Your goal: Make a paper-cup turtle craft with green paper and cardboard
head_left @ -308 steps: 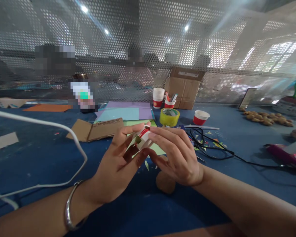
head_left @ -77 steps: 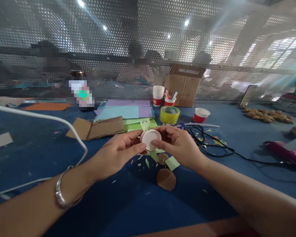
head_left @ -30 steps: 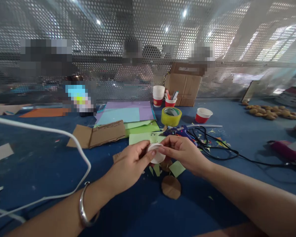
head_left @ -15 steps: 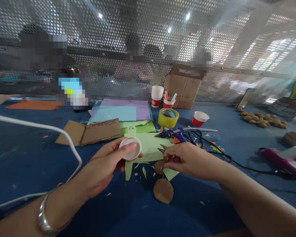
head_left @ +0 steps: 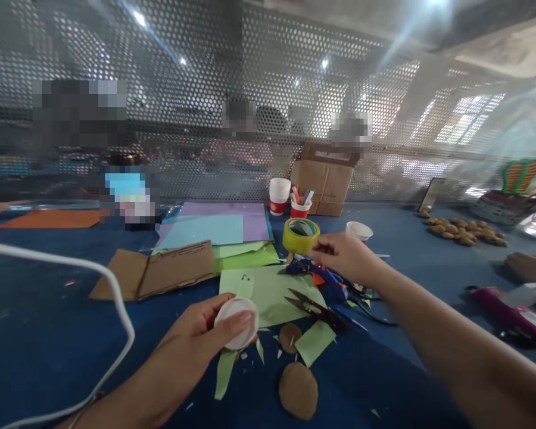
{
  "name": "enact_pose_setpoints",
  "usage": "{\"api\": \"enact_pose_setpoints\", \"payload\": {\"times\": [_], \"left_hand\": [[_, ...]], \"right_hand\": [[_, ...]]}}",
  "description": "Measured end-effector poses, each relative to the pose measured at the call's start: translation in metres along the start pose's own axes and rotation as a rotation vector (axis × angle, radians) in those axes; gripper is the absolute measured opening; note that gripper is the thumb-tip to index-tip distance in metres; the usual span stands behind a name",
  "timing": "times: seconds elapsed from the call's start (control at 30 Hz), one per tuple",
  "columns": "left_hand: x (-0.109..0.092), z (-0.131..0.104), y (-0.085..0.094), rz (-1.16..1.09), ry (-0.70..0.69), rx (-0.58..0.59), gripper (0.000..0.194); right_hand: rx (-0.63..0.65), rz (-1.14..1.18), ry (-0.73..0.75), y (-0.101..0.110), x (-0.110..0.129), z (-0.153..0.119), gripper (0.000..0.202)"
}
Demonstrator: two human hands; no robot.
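The left hand point(head_left: 196, 339) grips a small white paper cup point(head_left: 245, 322), its round face up under the thumb, above the bench's point(head_left: 161, 369) near edge, left of centre. The right hand point(head_left: 339, 253), fingers loosely curled, hovers over the blue glue gun point(head_left: 310, 269) beside the yellow tape roll point(head_left: 301, 236); whether it touches either I cannot tell. Between the hands, open scissors point(head_left: 315, 307) lie partly on a pale green sheet point(head_left: 268, 286), with cardboard discs point(head_left: 298, 390) nearer the front. Stacked cups point(head_left: 279, 196) stand toward the bench's far edge.
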State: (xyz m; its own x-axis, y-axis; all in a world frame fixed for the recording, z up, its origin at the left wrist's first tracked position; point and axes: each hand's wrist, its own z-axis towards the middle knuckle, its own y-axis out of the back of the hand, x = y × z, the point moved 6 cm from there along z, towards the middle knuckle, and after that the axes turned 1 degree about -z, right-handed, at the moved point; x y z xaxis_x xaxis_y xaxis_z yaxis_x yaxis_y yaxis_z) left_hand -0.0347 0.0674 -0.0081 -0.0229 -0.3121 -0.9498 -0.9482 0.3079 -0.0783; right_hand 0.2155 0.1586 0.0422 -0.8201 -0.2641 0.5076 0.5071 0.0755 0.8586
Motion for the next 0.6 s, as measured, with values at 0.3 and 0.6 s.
{"api": "enact_pose_setpoints", "payload": {"times": [0.3,0.6], "left_hand": [[0.03,0.009,0.033,-0.198,0.133,-0.321,0.064],[0.03,0.018,0.039,-0.205,0.136,-0.342,0.07]], "right_hand": [[-0.172,-0.081,-0.371,0.041,-0.083,0.134,0.035],[-0.282,-0.035,-0.521,0.038,-0.116,0.192,0.035]]}}
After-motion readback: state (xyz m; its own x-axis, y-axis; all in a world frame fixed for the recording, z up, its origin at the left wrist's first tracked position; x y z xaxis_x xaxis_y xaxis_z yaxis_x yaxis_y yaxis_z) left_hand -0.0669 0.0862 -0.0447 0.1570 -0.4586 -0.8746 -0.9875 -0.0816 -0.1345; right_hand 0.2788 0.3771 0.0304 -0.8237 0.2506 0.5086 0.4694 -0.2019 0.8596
